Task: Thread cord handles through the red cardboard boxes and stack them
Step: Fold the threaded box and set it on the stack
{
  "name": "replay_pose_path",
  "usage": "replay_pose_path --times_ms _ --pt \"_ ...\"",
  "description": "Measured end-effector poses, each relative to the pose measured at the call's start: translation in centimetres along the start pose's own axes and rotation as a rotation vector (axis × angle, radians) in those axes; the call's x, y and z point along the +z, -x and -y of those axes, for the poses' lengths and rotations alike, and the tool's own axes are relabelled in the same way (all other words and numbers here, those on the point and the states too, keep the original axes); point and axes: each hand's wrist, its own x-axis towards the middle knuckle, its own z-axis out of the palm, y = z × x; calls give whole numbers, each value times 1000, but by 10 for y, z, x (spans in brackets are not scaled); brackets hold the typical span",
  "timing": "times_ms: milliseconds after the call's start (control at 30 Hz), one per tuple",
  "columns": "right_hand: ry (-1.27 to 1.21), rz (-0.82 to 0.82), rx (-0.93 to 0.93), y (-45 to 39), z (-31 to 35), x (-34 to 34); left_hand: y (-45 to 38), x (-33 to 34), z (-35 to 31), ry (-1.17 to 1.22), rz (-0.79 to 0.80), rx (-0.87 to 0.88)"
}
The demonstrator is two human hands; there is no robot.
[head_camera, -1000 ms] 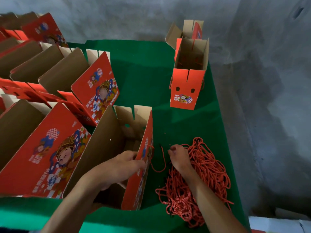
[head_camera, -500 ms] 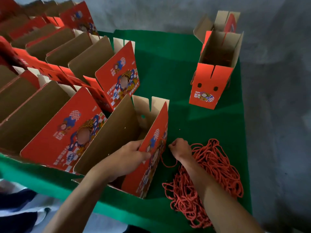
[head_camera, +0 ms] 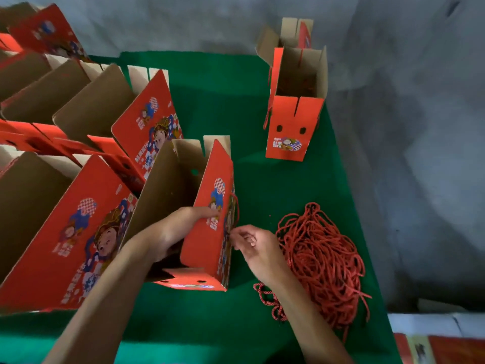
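Green felt [head_camera: 262, 101] under grey wall; left hand [head_camera: 168, 232] grips box [head_camera: 204, 232], right hand [head_camera: 257, 248] pinches cord [head_camera: 236, 208].

On the worktop [head_camera: 223, 106], an open box [head_camera: 207, 232] stands near the middle. The left hand [head_camera: 170, 232] reaches into it from the near side, thumb over its right wall; the right hand [head_camera: 252, 245] is just beside that wall's outer face. A heap of cords [head_camera: 322, 261] lies right of the right hand. Rows of open boxes [head_camera: 86, 164] fill the left. At the far right stands a lone box [head_camera: 295, 122], another box [head_camera: 291, 35] behind it.
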Motion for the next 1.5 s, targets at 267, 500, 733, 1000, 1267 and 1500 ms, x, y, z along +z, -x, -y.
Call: replay_pose_path --times_ms 267,500,733,1000,1267,1500 --pt "197 -48 17 15 1 12 -12 -11 14 -61 3 91" --pt "273 -80 41 -4 6 9 -3 6 12 -154 12 129" --pt "417 -104 17 0 12 13 -1 31 11 -861 -43 285" --pt "478 -66 -101 2 -16 -1 -5 37 1 -1032 -121 241" --pt "1269 -50 135 -19 -100 -29 -6 24 1 -982 -400 202" --pt "1365 -32 124 -32 -95 -28 17 -60 -19 -1276 -675 679"
